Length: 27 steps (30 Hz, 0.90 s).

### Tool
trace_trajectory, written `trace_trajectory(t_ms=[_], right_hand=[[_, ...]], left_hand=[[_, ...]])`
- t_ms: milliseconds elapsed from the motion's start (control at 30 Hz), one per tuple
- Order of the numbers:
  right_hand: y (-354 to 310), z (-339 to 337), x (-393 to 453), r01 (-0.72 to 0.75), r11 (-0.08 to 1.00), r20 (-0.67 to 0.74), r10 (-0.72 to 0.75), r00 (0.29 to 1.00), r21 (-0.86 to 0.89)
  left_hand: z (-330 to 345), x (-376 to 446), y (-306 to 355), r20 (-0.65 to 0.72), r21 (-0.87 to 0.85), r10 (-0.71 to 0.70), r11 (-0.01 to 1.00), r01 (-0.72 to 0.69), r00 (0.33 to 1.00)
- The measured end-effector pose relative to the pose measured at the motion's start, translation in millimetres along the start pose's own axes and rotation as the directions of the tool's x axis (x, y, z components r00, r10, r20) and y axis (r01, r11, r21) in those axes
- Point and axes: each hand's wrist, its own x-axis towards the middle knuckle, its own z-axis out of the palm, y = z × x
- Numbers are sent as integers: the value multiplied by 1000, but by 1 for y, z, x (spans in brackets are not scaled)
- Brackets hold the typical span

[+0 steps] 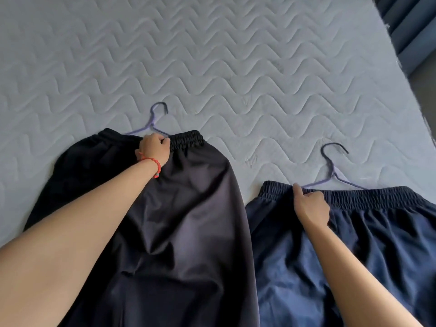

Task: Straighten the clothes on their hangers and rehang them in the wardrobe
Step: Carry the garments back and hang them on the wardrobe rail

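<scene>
Meanwhile left hand (153, 147) is gripping black garment (188, 208) waistband at frame centre-left, right hand (311, 206) is pinching navy garment (377, 244) waistband just below its hanger (335, 175).

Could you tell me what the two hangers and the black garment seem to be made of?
Both hangers look like thin wire with a lilac coating, judging by their slim bent rods. The black garment looks like smooth synthetic fabric, given its faint sheen.

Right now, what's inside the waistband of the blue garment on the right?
A purple wire hanger: its hook and sloping shoulders stick out above the blue garment's waistband. Its lower bar is covered by the fabric. The right hand grips the waistband near the hanger's left shoulder.
</scene>
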Motion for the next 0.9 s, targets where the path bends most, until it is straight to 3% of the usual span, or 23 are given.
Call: trace_trajectory(t_ms=[133,233,600,767,900], right_hand=[[-6,15,-2,-49,996,-124,40,991,-74],[-9,21,-1,-67,988,-137,48,989,-141],[-15,8,-8,3,981,-43,-12,999,-193],[-20,-15,-29,44,994,34,-41,999,-96],[-25,-32,-57,25,1000,43,-24,999,-17]], left_hand=[[22,21,10,14,158,-98,983,95,995],[29,29,18,-18,146,-183,972,184,983],[22,9,27,33,-163,-337,927,338,941],[-1,-16,22,58,-388,-195,899,202,979],[-32,-41,18,60,-541,-177,821,181,982]])
